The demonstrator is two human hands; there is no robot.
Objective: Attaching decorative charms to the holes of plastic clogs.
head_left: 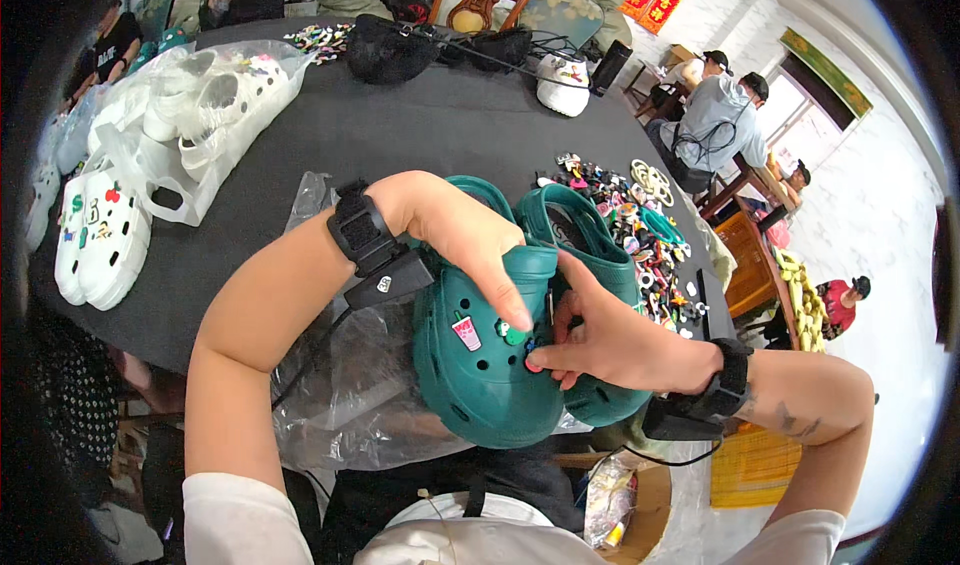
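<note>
My left hand [455,227] is closed on a dark green clog [480,400], its thumb lying over the top and its fingers hidden in the foot opening. At the clog's holes, my right hand [625,343] pinches a small pinkish-red shoe charm [533,363] with a dark part beside it. Whether the charm is seated in its hole, I cannot tell. A pink drink-cup charm [466,332] and a green-and-white charm [511,334] sit on the same clog. Right beside it stands a second green clog [605,400], partly covered by my right hand.
Loose shoe charms [645,230] lie heaped on the dark table [330,135] at the right. White charm-decorated clogs [105,240] and a plastic bag [230,115] of white clogs are at the left. Clear plastic [350,415] lies below my hands. Black bags [390,50] sit at the back.
</note>
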